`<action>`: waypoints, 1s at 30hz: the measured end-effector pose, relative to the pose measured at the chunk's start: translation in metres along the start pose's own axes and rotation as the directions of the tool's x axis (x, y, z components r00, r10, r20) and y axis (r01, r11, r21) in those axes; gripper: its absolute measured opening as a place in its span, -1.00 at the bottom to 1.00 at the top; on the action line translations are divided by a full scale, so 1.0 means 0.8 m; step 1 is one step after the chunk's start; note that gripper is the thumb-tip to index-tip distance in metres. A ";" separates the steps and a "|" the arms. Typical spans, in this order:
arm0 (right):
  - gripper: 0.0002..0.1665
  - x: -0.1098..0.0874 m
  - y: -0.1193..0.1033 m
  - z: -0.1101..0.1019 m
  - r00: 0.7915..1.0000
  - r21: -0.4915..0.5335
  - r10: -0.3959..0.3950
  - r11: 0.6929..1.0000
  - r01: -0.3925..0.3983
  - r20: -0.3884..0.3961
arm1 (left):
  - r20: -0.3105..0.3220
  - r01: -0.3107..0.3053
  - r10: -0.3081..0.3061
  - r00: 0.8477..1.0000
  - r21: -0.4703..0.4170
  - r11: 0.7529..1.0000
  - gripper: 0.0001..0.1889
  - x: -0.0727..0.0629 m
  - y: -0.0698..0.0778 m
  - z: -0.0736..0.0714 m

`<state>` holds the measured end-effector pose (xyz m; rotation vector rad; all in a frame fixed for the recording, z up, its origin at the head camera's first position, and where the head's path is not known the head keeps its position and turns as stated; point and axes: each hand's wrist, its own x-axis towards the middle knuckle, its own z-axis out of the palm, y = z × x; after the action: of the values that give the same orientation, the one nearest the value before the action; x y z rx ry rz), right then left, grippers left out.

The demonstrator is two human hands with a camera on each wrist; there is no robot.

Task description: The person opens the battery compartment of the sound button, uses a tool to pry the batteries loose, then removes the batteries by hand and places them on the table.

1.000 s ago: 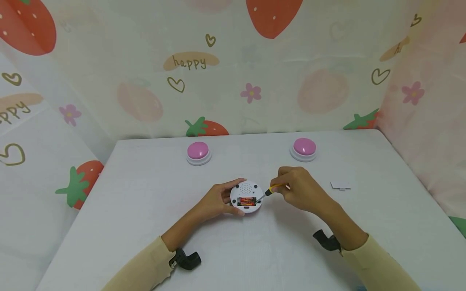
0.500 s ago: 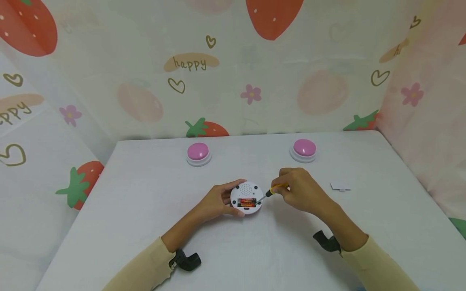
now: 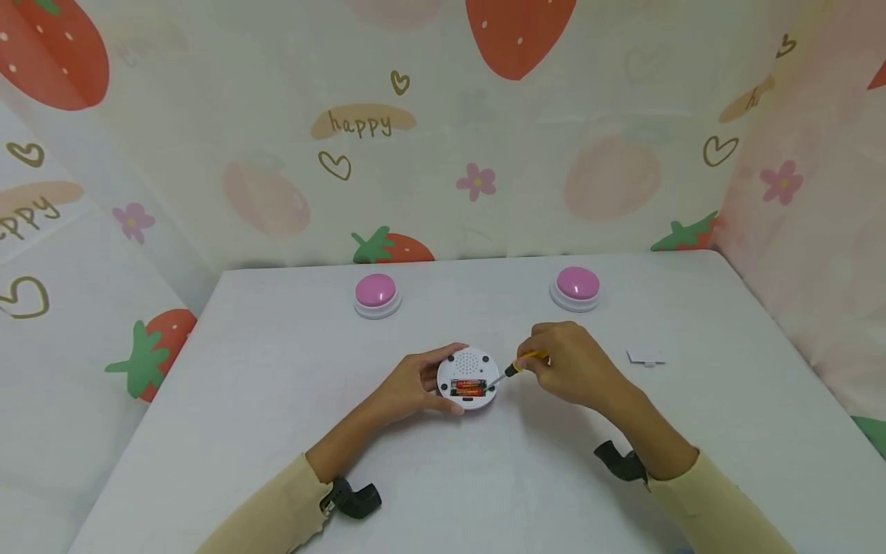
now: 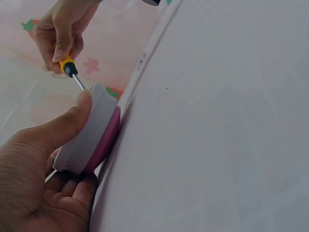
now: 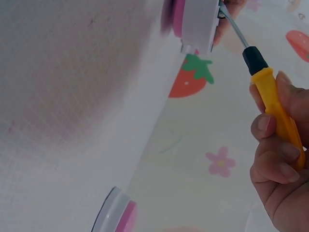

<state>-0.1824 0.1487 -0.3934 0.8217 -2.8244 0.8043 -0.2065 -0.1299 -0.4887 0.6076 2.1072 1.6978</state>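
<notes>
My left hand (image 3: 408,388) grips a round white push button (image 3: 467,358) by its rim, underside up, pink dome facing down in the left wrist view. Two red batteries (image 3: 468,388) lie in its uncovered compartment. My right hand (image 3: 574,362) holds a screwdriver (image 5: 277,108) by its yellow handle, fingers curled round it. The thin metal shaft (image 5: 235,27) slants down to the right end of the batteries, its tip at the compartment's edge. Whether the tip touches a battery is too small to tell.
Two more pink-topped buttons stand at the back of the white table (image 3: 311,346), one at the left (image 3: 376,294) and one at the right (image 3: 577,288). A small white battery cover (image 3: 647,356) lies to the right of my right hand.
Both hands, the button and the screwdriver keep nearly the same pose. The whole head view has shifted slightly downward in the frame.
</notes>
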 end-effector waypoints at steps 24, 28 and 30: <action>-0.88 -0.001 -0.001 -0.002 0.998 -0.010 0.061 0.998 -0.061 0.035 | 0.013 -0.002 0.002 1.000 -0.002 1.000 0.00 -0.002 0.004 -0.001; -0.88 -0.001 0.000 -0.002 1.000 -0.020 0.013 1.000 -0.013 0.025 | 0.012 -0.001 0.001 1.000 -0.012 1.000 -0.01 -0.002 0.004 0.000; -0.87 -0.001 0.001 -0.002 1.000 -0.029 -0.016 0.999 0.017 0.024 | 0.005 0.000 0.000 1.000 -0.015 1.000 -0.01 -0.002 0.003 0.000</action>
<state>-0.1821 0.1502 -0.3924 0.8547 -2.8386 0.7545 -0.2048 -0.1303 -0.4860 0.6070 2.0890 1.7084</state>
